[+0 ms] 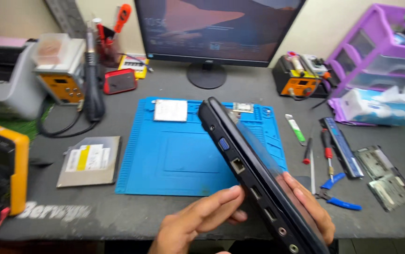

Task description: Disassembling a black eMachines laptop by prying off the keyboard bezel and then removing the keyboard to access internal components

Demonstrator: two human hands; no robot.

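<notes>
From the head camera, the person holds a black laptop (259, 183) on edge above the blue mat (174, 155), left hand (198, 221) and right hand (313, 209) clamped on its sides. An optical drive (89, 160), battery (341, 146) and cover plates (385, 176) already lie removed on the table (118, 216); the shell looks otherwise intact.

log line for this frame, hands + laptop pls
left hand: grips laptop edge | right hand: supports far side | laptop: tilted on edge, ports up, above blue mat | desk: optical drive, multimeter

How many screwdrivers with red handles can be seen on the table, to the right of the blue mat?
2. One small screwdriver lies just right of the blue mat; a second screwdriver lies beside the long black battery. Others may be hidden behind the laptop.
</notes>
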